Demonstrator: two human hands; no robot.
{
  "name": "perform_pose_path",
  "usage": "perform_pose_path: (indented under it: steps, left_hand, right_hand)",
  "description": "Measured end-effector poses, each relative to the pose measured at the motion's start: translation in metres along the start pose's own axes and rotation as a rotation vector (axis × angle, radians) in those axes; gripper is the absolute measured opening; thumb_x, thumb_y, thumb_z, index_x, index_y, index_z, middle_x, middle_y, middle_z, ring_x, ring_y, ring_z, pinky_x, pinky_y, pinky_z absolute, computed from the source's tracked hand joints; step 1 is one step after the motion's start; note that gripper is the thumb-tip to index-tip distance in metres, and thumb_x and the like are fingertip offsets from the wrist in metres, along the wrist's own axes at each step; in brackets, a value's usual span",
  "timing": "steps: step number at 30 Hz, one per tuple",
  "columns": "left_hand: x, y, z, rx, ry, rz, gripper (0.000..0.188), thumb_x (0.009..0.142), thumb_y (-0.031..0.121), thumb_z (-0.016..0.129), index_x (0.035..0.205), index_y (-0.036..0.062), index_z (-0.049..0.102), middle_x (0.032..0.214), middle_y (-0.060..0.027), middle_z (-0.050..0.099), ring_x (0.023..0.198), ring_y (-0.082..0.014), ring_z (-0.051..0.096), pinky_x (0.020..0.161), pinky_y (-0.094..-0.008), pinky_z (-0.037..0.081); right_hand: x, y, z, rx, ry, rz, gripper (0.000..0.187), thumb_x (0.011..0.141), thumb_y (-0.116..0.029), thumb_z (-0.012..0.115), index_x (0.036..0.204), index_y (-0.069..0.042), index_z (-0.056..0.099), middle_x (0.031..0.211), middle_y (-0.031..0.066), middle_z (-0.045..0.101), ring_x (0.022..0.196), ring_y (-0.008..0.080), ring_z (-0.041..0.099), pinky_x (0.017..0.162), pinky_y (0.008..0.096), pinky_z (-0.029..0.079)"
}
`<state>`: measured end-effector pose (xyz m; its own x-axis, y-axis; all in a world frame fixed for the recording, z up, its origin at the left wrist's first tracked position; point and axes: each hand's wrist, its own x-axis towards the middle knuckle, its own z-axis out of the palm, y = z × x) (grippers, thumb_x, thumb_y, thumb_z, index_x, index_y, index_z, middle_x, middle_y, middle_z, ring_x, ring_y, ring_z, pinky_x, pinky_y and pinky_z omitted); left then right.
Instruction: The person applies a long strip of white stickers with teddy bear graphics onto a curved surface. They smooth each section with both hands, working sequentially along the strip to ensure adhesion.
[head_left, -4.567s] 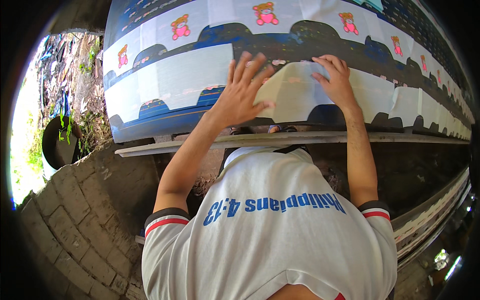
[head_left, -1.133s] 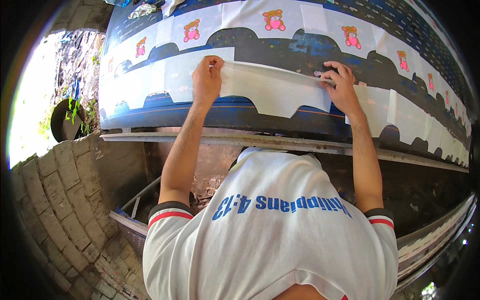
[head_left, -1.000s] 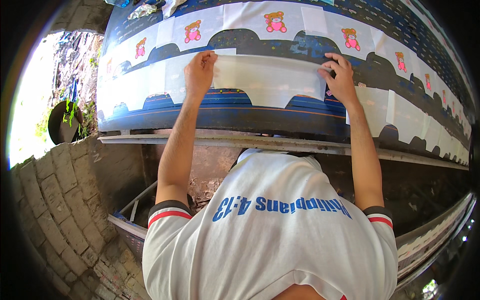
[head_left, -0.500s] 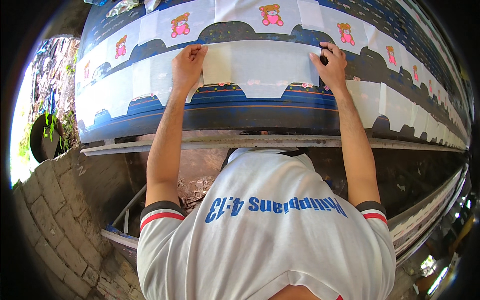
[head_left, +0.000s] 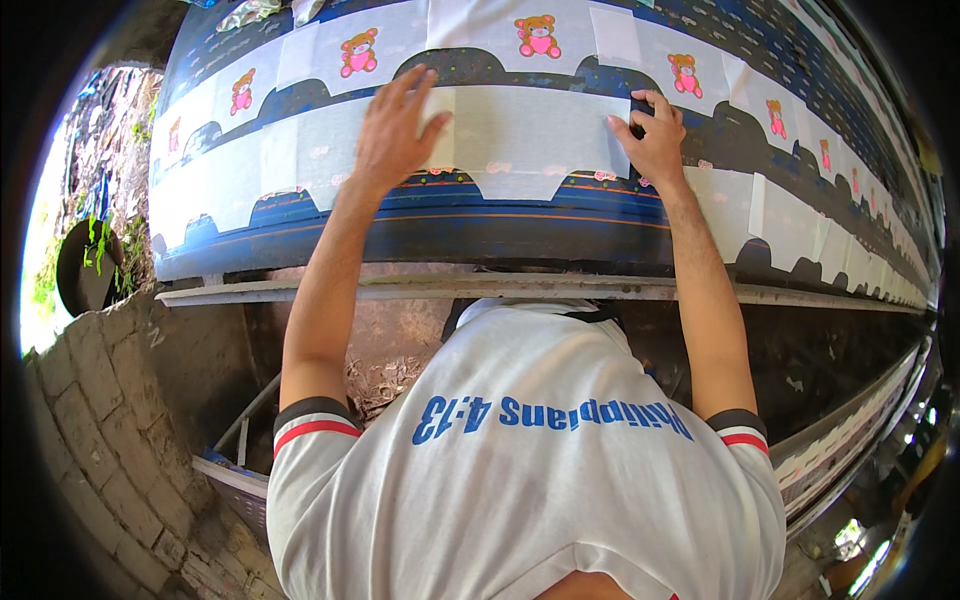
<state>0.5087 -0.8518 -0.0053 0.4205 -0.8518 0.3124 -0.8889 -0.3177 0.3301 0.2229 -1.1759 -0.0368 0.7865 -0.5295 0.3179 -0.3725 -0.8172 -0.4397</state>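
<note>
Nearest, below both hands, is a white shirt with dark-and-red sleeve bands, its hem cut off by the lower edge. Between it and the hands runs a narrow rail, then the bare blue-black front of the work table. The thin white cut-out panel lies on the table between the hands; cloth or paper, I cannot tell. The left hand, fingers spread apart, covers its left end, hiding where it meets the neighbouring panel. The right hand is at its right edge, thumb and forefinger curved around a dark gap; whether they pinch that edge is unclear. Beyond both hands stretches a row of bear-printed panels, and past the left hand a crumpled sheet, partly cut off.
</note>
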Motion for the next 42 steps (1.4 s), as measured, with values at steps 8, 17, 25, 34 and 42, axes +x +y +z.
perform_pose_path:
  steps: [8, 17, 25, 34, 42]
  left_hand:
    - [0.026, 0.117, 0.062, 0.170, -0.240, 0.301, 0.093, 0.106, 0.069, 0.052, 0.172, 0.0071, 0.032, 0.182, -0.0144, 0.022, 0.169, -0.0396, 0.016, 0.135, -0.0630, 0.010]
    - [0.060, 0.288, 0.135, 0.022, -0.196, 0.294, 0.081, 0.107, 0.062, 0.056, 0.162, 0.0040, 0.048, 0.172, -0.0178, 0.038, 0.162, -0.0426, 0.027, 0.133, -0.0614, 0.018]
    - [0.062, 0.373, 0.158, -0.174, -0.004, -0.238, 0.027, 0.090, 0.027, 0.086, 0.100, 0.0067, 0.071, 0.106, -0.0108, 0.066, 0.105, -0.0345, 0.061, 0.095, -0.0508, 0.047]
    - [0.055, 0.343, 0.109, -0.484, 0.026, -0.543, 0.015, 0.103, 0.015, 0.076, 0.105, 0.0011, 0.072, 0.091, -0.0091, 0.078, 0.083, -0.0158, 0.073, 0.077, -0.0340, 0.059]
    - [0.067, 0.333, 0.097, -0.622, 0.034, -0.605, 0.013, 0.111, 0.009, 0.060, 0.122, 0.0033, 0.065, 0.107, -0.0120, 0.072, 0.093, -0.0199, 0.071, 0.078, -0.0357, 0.057]
  right_hand:
    - [-0.005, 0.024, -0.048, 0.302, -0.157, 0.015, 0.036, 0.096, -0.050, 0.081, 0.099, -0.014, 0.081, 0.150, 0.0113, 0.064, 0.140, 0.0369, 0.052, 0.117, 0.0544, 0.038]
    - [-0.077, 0.185, -0.141, 0.093, -0.047, 0.009, 0.028, 0.101, -0.033, 0.076, 0.125, -0.018, 0.077, 0.148, 0.0041, 0.063, 0.141, 0.0319, 0.051, 0.119, 0.0528, 0.035]
    - [-0.111, 0.245, -0.185, 0.030, -0.095, -0.072, 0.042, 0.098, -0.024, 0.076, 0.139, -0.020, 0.072, 0.149, 0.0033, 0.059, 0.140, 0.0314, 0.049, 0.119, 0.0539, 0.033]
    - [-0.096, 0.255, -0.177, 0.084, -0.062, -0.133, 0.047, 0.090, -0.003, 0.065, 0.131, -0.023, 0.076, 0.141, 0.0023, 0.060, 0.134, 0.0303, 0.051, 0.118, 0.0540, 0.033]
    - [-0.078, 0.263, -0.188, 0.097, -0.169, -0.087, 0.012, 0.087, -0.018, 0.077, 0.099, -0.015, 0.076, 0.133, -0.0002, 0.065, 0.129, 0.0294, 0.056, 0.116, 0.0526, 0.034]
